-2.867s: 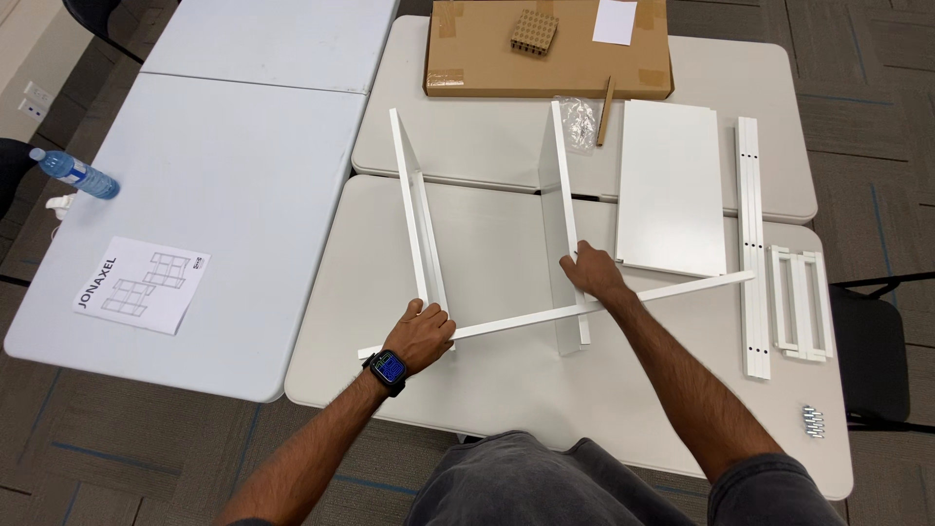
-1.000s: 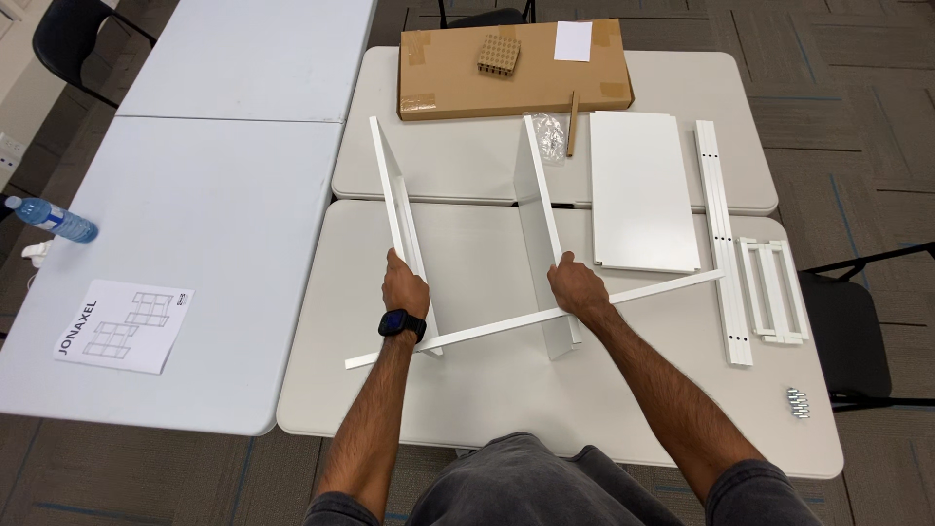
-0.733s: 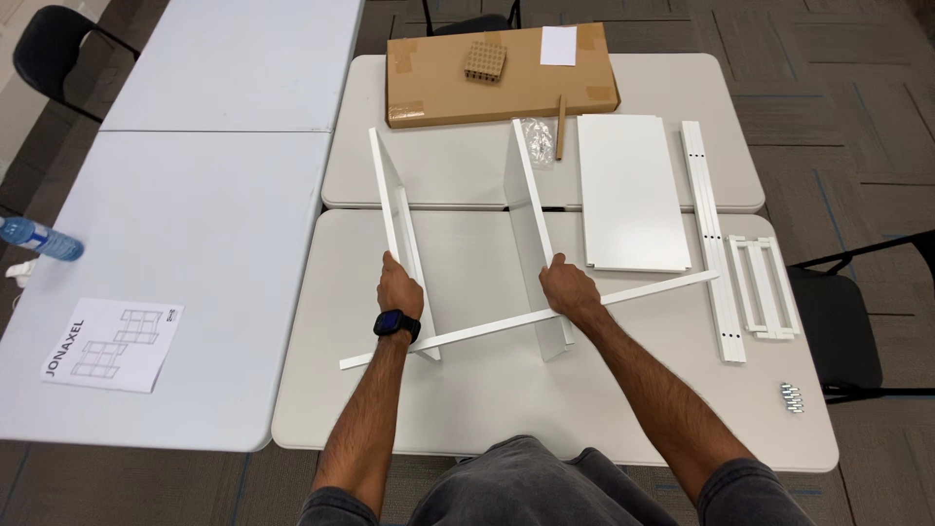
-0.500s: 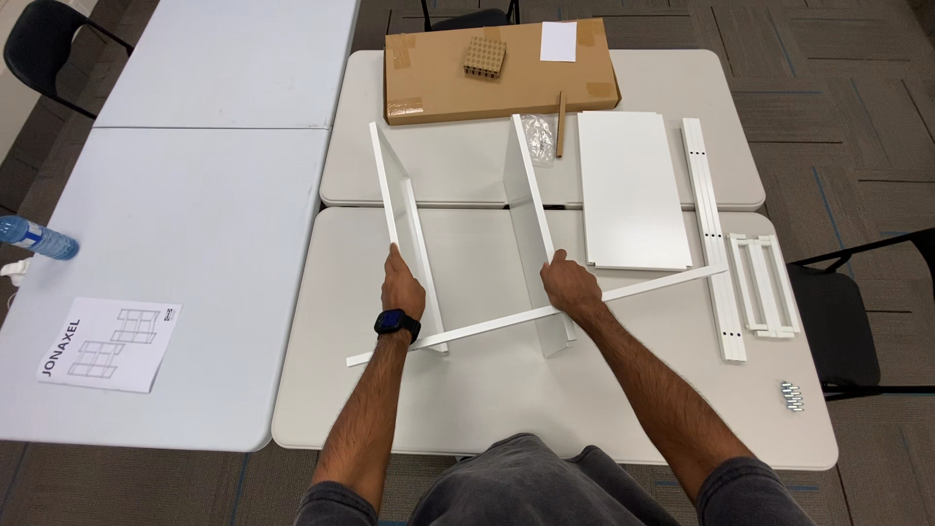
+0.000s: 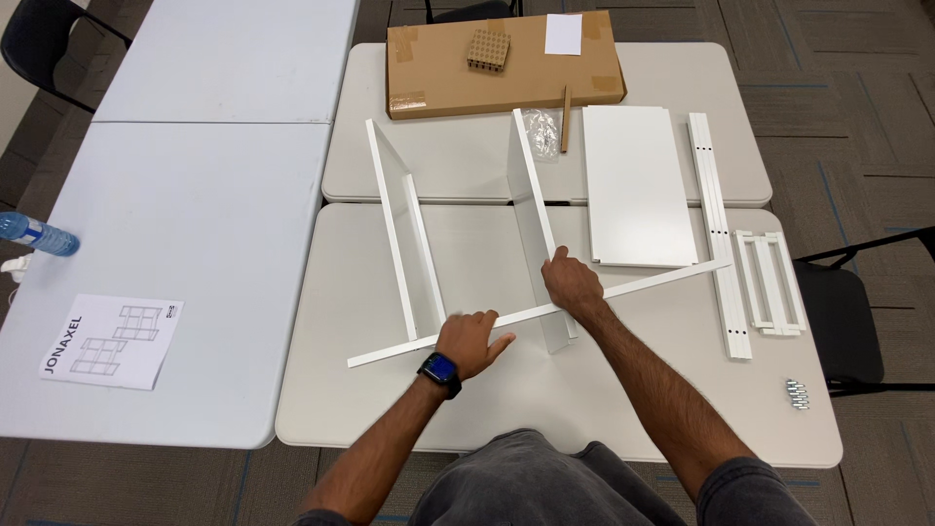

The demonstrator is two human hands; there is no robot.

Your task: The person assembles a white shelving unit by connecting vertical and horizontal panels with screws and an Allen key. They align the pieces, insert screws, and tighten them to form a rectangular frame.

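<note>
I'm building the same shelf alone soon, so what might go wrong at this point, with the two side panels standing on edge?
The left side panel stands on edge with no hand on it, so it may topple. The long rail lies loose across both panels, and the left hand could nudge it off. The right hand alone steadies the right side panel. The small metal fittings near the table edge could roll off.

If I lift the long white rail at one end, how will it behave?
The long white rail is thin, so it probably flexes and feels light. It lies across two upright panels, so it may slide or pivot. The left hand and right hand steady it.
</note>
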